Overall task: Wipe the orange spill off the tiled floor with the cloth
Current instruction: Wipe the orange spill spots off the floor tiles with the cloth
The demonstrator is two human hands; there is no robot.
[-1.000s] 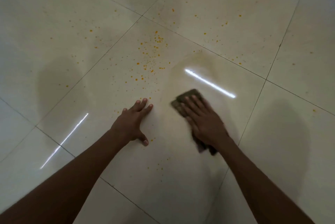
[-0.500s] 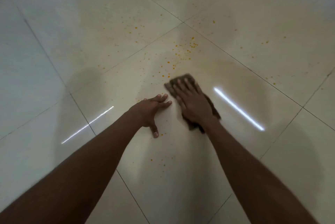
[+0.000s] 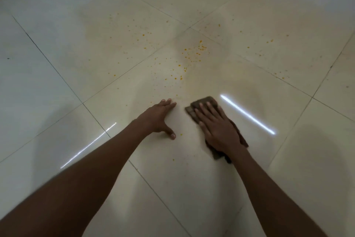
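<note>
- We are seeing two bare forearms coming in from the near edge and reaching out over the glossy tiled floor (image 3: 57,87); everything below is being placed relative to the cloth (image 3: 203,102).
- We are seeing the right hand (image 3: 217,129) lying flat on top of the cloth, fingers straight and slightly spread, palm pressing it onto the tile; nothing is being curled round or pinched.
- The cloth is dark brown, folded, lying flat on the floor; its far edge is showing past the fingertips and a rumpled end is sticking out nearer us, by the wrist.
- Left of the cloth, we are seeing the left hand (image 3: 159,117) resting flat on the bare tile, fingers straight and together, thumb splayed out toward us; it is holding nothing and staying apart from the cloth.
- A few orange specks are sitting just near-left of the cloth, by the left thumb.
- Just right of the cloth a bright streak of reflected light (image 3: 247,114) is lying across the tile; a second streak is showing well to the left of the cloth.
- Beyond the cloth, the orange spill (image 3: 194,52) is scattered as small droplets, densest straight past it near a crossing of grout lines, thinning out far-left and far-right onto neighbouring tiles.
- Far beyond the cloth, at the top-left corner, something pale with a curved edge is showing; we cannot tell what it is.
</note>
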